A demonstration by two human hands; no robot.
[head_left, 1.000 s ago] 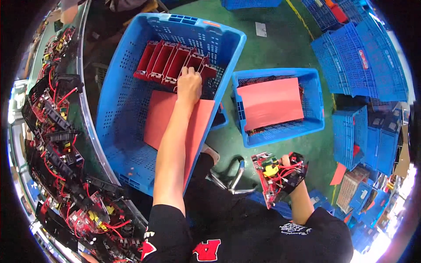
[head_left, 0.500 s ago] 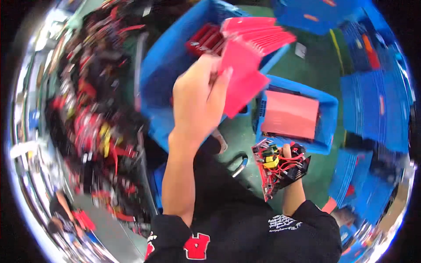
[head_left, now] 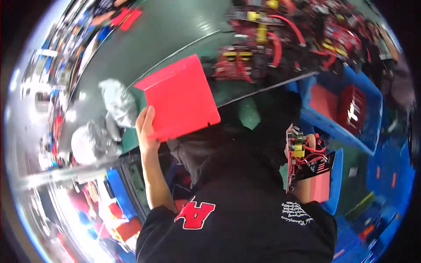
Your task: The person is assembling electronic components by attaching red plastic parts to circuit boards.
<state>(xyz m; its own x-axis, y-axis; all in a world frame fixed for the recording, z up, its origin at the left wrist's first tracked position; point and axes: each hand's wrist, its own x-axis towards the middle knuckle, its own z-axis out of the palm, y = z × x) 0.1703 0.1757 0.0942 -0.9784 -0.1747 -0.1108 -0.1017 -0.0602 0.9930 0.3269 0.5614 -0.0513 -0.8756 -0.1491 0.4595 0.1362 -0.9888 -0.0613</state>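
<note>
Gripping a red sheet (head_left: 180,96), left hand (head_left: 147,129) raised above the green table (head_left: 175,39).

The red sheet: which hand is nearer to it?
Left. The left hand grips the red sheet at its lower left edge; the right hand, mostly hidden behind the circuit board, is well off to its right.

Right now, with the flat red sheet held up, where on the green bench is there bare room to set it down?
The bare patch is the dark green bench surface above the flat red sheet in the left hand, bordered left by crumpled silvery bags. To the right it is crowded: red-wired circuit boards. The right hand is hidden behind another circuit board.
</note>
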